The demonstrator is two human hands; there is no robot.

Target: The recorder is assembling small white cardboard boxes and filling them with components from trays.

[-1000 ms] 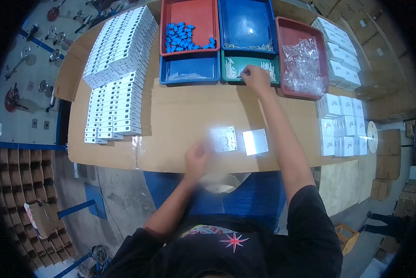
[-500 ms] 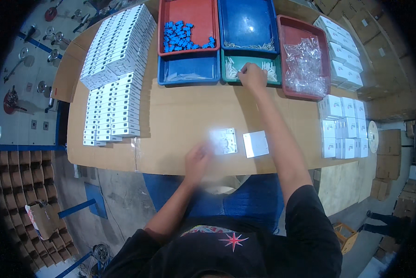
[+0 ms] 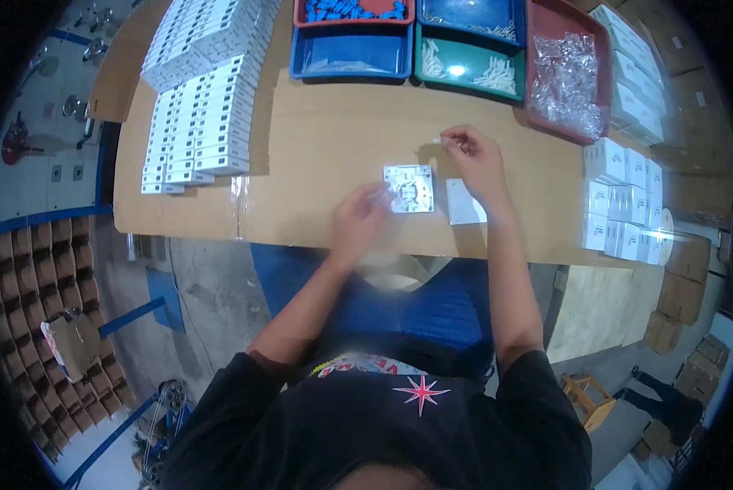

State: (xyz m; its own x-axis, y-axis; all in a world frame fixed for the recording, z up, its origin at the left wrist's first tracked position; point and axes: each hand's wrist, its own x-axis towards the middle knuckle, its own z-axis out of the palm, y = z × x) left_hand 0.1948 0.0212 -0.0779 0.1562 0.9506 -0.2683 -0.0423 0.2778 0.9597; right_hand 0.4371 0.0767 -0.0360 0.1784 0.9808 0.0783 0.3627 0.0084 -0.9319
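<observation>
My right hand (image 3: 476, 158) is closed above the table, pinching a small white peg (image 3: 437, 140) between thumb and fingertips. Just below and to its left lies a square silvery plate (image 3: 409, 189) with cut-outs or fittings on its face. At that plate's left edge, my left hand (image 3: 361, 217) has its fingers drawn together; something clear seems to show at the fingertips, too blurred to name. Beside the plate, partly behind my right wrist, is a plain white square panel (image 3: 466, 202). White pegs (image 3: 494, 75) fill parts of the green tray (image 3: 464, 79) beyond my right hand.
Stacked white boxes (image 3: 195, 135) stand at left, and more white boxes (image 3: 619, 196) at right. Along the back are a blue tray (image 3: 350, 69) with flat clear pieces, a red tray (image 3: 538, 118) of clear plastic bags, and a red tray of blue parts (image 3: 354, 10).
My right hand has come back from the green tray toward the plate, carrying a white peg. My left hand has reached the plate's edge. The whole view has shifted.
</observation>
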